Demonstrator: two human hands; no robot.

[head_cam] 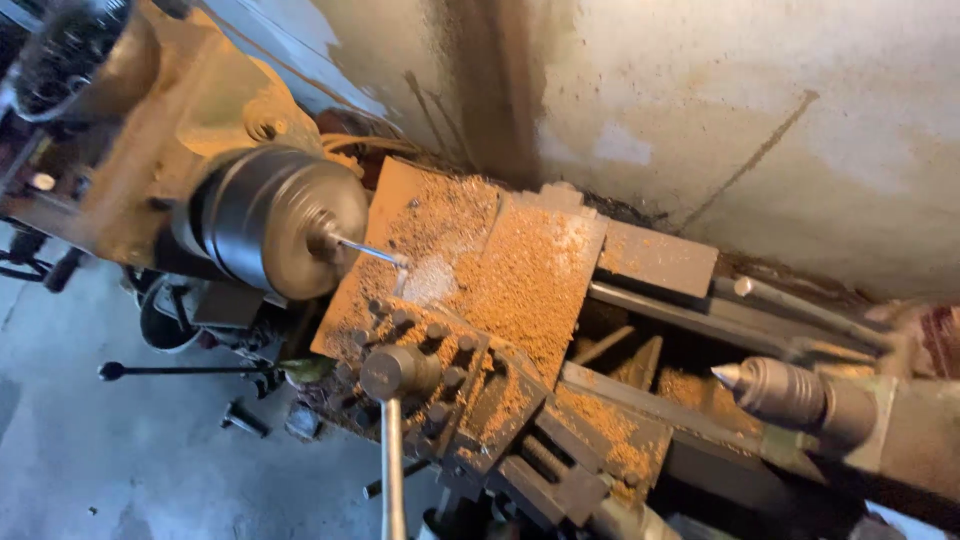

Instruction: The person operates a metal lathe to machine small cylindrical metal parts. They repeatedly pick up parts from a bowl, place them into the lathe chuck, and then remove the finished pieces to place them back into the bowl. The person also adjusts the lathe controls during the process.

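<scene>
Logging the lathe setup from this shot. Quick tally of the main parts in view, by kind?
Chuck, blurred in the picture: 1
Thin rod held in the chuck: 1
Tool post with clamp bolts: 1
Tool post handle: 1
Tailstock centre, pointed: 1
Chip-covered carriage plate: 1
Total: 6
No hands in view.
</scene>
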